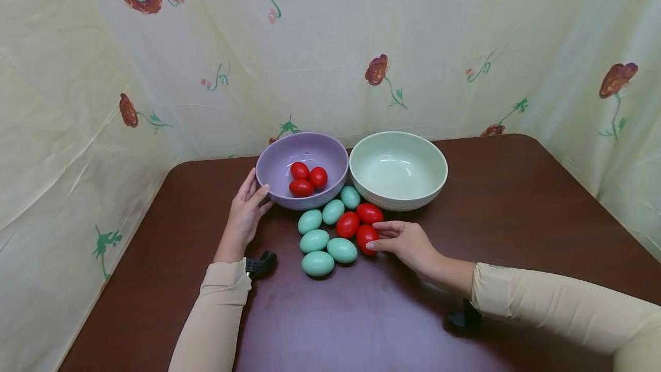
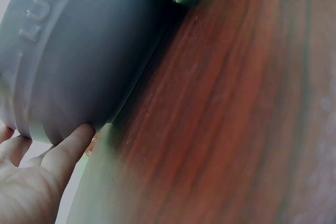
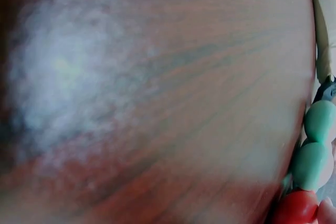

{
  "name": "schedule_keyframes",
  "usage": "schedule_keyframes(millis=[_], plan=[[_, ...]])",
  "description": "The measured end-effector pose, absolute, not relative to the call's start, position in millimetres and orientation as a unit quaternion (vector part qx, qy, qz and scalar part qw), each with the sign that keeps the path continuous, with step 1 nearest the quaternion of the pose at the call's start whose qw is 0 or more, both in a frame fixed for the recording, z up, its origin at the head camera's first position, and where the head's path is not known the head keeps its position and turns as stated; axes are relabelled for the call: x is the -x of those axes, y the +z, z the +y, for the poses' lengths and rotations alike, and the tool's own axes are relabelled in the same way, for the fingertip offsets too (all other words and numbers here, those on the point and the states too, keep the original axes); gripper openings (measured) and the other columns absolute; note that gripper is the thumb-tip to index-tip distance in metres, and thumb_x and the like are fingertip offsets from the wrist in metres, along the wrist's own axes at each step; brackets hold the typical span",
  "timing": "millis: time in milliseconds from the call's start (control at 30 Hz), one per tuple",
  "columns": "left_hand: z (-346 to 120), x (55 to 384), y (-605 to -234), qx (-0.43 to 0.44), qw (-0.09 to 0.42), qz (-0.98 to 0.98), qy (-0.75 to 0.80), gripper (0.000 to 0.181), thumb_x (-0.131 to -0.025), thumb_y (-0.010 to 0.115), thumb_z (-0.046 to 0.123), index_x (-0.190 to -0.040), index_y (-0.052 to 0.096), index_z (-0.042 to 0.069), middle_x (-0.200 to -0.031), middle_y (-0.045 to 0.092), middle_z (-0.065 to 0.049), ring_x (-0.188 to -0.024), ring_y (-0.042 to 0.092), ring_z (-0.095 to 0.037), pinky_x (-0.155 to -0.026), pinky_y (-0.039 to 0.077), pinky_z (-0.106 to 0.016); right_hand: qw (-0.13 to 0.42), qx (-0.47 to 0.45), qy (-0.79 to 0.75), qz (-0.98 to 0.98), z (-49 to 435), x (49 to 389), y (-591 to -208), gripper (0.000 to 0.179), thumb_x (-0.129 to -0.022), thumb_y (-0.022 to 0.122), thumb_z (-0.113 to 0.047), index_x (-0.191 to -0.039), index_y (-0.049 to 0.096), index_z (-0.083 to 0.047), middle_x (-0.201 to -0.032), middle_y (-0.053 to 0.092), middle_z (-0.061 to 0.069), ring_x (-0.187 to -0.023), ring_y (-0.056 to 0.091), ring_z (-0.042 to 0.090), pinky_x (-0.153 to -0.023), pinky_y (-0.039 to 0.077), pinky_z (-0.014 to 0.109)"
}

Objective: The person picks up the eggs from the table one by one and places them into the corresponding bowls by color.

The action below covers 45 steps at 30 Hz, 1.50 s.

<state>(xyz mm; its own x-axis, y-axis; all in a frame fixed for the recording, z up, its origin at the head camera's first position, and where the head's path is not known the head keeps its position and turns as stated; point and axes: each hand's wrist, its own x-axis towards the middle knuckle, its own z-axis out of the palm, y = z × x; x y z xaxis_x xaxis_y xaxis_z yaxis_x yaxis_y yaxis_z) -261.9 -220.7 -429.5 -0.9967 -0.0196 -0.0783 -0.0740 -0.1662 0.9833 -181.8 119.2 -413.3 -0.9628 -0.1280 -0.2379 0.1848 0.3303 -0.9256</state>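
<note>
My left hand (image 1: pixel 245 217) rests on the near left side of a purple bowl (image 1: pixel 273 159), its extended fingers against the outer wall. In the left wrist view, raised letters show on this bowl (image 2: pixel 79 61), with the fingertips (image 2: pixel 81 135) touching it low down. Three red eggs (image 1: pixel 302 188) lie inside. My right hand (image 1: pixel 410 245) pinches a red egg (image 1: pixel 367 239) between thumb and fingers, low at the table. Two more red eggs (image 1: pixel 348 225) sit beside it. In the right wrist view, the pinched red egg (image 3: pixel 296 208) shows at the lower right corner.
Several mint-green eggs (image 1: pixel 314 240) lie on the dark wooden table (image 1: pixel 490 205), left of the red ones. A pale green bowl (image 1: pixel 397 168) with nothing in it stands against the purple bowl's right side. Floral cloth (image 1: pixel 310 45) hangs behind the table.
</note>
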Motion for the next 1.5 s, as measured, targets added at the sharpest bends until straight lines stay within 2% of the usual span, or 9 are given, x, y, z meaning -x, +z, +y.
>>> schedule_keyframes(millis=[100,333,600,867,1100,1300,1500], plan=[[-222.3,264.0,-426.5,0.033,0.012,0.645,0.764,0.07,-0.102,0.055,0.022,-0.16,0.017,0.029,-0.169,0.008,0.006,-0.153,0.026,-0.021,-0.115,0.038,-0.048,0.133,-0.018,-0.578,0.805,116.0,184.2,-412.2,0.047,-0.084,0.08,-0.02,-0.126,0.068,-0.003,-0.121,0.071,0.016,-0.116,0.065,0.029,-0.081,0.055,0.021],[-225.4,265.3,-422.8,0.038,0.013,0.647,0.762,0.07,-0.102,0.055,0.022,-0.16,0.017,0.03,-0.169,0.009,0.007,-0.153,0.026,-0.02,-0.115,0.038,-0.046,0.132,-0.034,-0.592,0.794,110.7,185.5,-411.9,0.046,-0.083,0.08,-0.018,-0.125,0.068,-0.002,-0.119,0.072,0.015,-0.108,0.068,0.022,-0.077,0.056,0.02],[-216.1,261.9,-431.9,0.044,0.018,0.641,0.766,0.07,-0.102,0.056,0.022,-0.16,0.019,0.029,-0.169,0.01,0.006,-0.152,0.028,-0.02,-0.113,0.04,-0.045,0.16,-0.064,-0.613,0.771,123.3,181.0,-411.2,0.047,-0.085,0.078,-0.019,-0.126,0.066,0.0,-0.108,0.076,0.009,-0.088,0.07,0.011,-0.081,0.059,0.024],[-219.4,264.4,-429.5,0.04,0.016,0.643,0.764,0.07,-0.102,0.056,0.024,-0.16,0.018,0.03,-0.169,0.011,0.007,-0.152,0.027,-0.019,-0.114,0.039,-0.045,0.166,-0.053,-0.651,0.738,126.8,183.5,-399.1,0.049,-0.086,0.076,-0.016,-0.129,0.063,0.004,-0.111,0.075,0.009,-0.083,0.072,0.008,-0.082,0.061,0.025],[-218.1,264.9,-428.9,0.038,0.013,0.64,0.767,0.07,-0.102,0.056,0.021,-0.16,0.019,0.029,-0.169,0.012,0.007,-0.151,0.029,-0.02,-0.114,0.039,-0.045,0.173,-0.039,-0.656,0.733,126.3,188.5,-388.0,0.05,-0.087,0.075,-0.017,-0.131,0.062,0.003,-0.099,0.076,0.002,-0.082,0.072,0.006,-0.083,0.059,0.021],[-216.6,264.0,-428.0,0.041,0.019,0.642,0.765,0.07,-0.102,0.054,0.019,-0.16,0.016,0.028,-0.169,0.01,0.007,-0.152,0.028,-0.019,-0.115,0.039,-0.045,0.184,-0.033,-0.65,0.737,125.0,190.4,-377.0,0.05,-0.088,0.074,-0.019,-0.132,0.061,0.001,-0.114,0.072,0.009,-0.091,0.072,0.01,-0.093,0.058,0.029],[-218.4,264.1,-428.2,0.043,0.017,0.64,0.767,0.069,-0.102,0.054,0.02,-0.16,0.017,0.029,-0.169,0.01,0.007,-0.152,0.028,-0.02,-0.114,0.039,-0.044,0.18,-0.016,-0.645,0.742,120.3,195.5,-365.3,0.049,-0.089,0.073,-0.02,-0.132,0.062,0.0,-0.123,0.069,0.013,-0.095,0.071,0.011,-0.095,0.057,0.031]])
